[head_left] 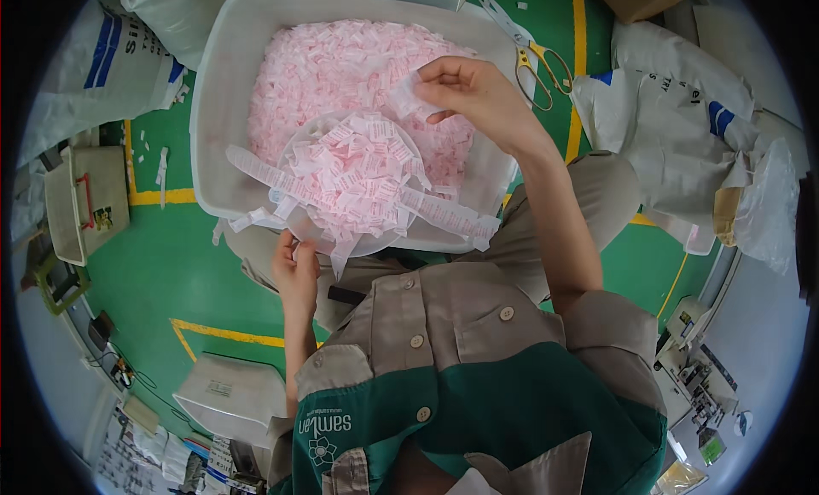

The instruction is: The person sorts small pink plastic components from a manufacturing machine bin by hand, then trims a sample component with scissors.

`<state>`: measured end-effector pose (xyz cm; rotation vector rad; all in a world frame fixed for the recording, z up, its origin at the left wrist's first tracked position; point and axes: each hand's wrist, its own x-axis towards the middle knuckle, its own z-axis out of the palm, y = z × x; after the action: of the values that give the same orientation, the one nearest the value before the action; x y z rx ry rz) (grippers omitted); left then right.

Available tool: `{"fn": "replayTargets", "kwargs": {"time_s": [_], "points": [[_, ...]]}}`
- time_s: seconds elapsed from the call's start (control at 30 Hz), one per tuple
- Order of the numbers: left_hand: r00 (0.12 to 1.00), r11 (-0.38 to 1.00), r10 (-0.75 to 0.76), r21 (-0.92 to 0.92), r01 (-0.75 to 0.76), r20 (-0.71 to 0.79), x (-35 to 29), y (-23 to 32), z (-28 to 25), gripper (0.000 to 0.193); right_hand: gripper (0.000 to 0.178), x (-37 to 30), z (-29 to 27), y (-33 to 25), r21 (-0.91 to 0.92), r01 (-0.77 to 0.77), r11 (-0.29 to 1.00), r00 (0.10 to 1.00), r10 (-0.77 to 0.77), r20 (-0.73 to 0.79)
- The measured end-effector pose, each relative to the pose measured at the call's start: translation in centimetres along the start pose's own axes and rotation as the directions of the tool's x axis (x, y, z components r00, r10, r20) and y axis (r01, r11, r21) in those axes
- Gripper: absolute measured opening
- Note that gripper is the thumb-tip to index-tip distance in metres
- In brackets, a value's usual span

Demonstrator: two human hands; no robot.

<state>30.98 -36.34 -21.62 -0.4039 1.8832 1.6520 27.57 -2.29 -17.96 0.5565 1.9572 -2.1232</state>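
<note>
A large white plastic tub (213, 94) sits before me, heaped with small pink-and-white printed sachets (341, 60). Over its near side rests a round white bowl (380, 244), piled with more of these sachets. Long strips of joined sachets (450, 215) hang over the bowl's rim on both sides. My left hand (295, 269) is closed at the bowl's near-left edge and seems to grip it; its fingertips are partly hidden. Above the loose sachets in the tub, my right hand (473, 98) pinches a thin, whitish translucent piece (411, 96) whose kind I cannot make out.
Scissors (533, 60) with yellow handles lie right of the tub. White printed sacks (657, 111) stand at the right, another sack (128, 56) at the far left. A whitish bin (85, 196) is on the left, another container (230, 397) at lower left. Yellow lines mark the green floor (145, 273).
</note>
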Motion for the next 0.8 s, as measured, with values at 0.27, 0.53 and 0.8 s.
{"fn": "replayTargets", "kwargs": {"time_s": [0.27,0.53,0.8], "points": [[0.999,1.000,-0.029,0.003,0.028,0.017,-0.4,0.0,-0.4,0.027,0.027,-2.1,3.3,-1.8,-0.383,0.258,0.887,0.963,-0.207,0.170],[0.996,0.997,0.008,0.072,-0.015,0.092,-2.0,3.5,0.8,0.029,0.034,-5.0,0.0,1.0,-0.270,-0.178,0.946,0.965,0.223,0.142],[0.935,0.964,0.102,0.199,-0.177,0.340,-0.8,6.4,6.3,0.024,0.021,-9.8,-5.5,2.0,-0.414,0.009,0.910,0.999,-0.025,-0.034]]}}
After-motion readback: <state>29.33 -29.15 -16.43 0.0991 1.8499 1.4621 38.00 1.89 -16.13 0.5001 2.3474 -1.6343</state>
